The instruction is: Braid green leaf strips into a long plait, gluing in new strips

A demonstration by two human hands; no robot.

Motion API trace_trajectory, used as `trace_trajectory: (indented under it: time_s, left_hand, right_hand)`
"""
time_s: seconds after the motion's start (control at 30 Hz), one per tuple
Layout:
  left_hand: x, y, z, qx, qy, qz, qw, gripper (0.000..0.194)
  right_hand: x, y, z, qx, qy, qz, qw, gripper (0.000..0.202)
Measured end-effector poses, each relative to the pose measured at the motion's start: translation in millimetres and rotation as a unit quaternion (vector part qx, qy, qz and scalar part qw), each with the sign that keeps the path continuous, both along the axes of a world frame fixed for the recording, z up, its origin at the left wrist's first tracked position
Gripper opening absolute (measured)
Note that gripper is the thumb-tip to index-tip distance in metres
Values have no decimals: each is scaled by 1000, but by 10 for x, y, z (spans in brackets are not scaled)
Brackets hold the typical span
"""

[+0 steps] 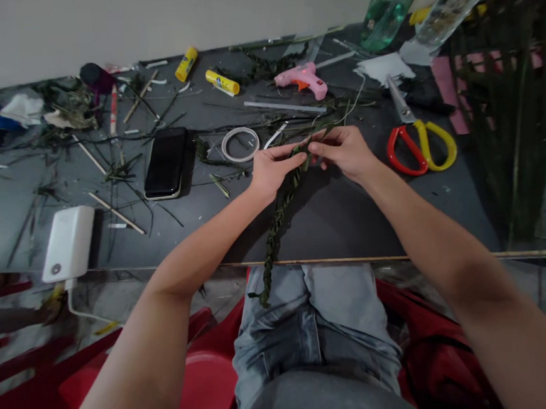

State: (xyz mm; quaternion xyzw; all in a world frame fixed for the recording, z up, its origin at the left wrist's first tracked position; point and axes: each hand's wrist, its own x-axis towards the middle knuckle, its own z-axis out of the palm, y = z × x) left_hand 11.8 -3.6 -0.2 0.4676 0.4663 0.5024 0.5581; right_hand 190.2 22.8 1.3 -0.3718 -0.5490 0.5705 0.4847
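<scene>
A dark green braid of leaf strips (279, 215) runs from between my hands down over the table's front edge, its tail hanging above my lap. My left hand (273, 170) pinches the braid near its upper end, thumb on top. Close beside it, my right hand (344, 151) is closed on the same upper end, thumb and forefinger pressed together around the strips. Loose strip ends stick out past the fingers. Just left of my left hand lie a roll of white tape (240, 144) and a short curled piece of braid (217, 158).
Scissors with red and yellow handles (422, 145) lie right of my right hand. Behind are a pink glue gun (303, 79), glue sticks (222, 82) and a green bottle (392, 9). A phone (166, 162) and white power bank (69, 242) lie left; long dark leaves (512, 122) cover the right.
</scene>
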Motion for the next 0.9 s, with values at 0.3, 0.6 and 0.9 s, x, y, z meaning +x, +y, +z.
trace_trajectory:
  time_s: [0.3, 0.6, 0.9]
  left_hand:
    - [-4, -8, 10, 30, 5, -52, 998, 25]
    - [10, 0, -16, 54, 47, -2, 997, 19]
    - [-11, 58, -99, 95, 22, 42, 994, 18]
  right_hand:
    - [22, 3, -58, 36, -68, -7, 997, 42]
    - [46, 21, -57, 31, -73, 9, 997, 42]
    - [-144, -48, -155, 53, -51, -38, 997, 61]
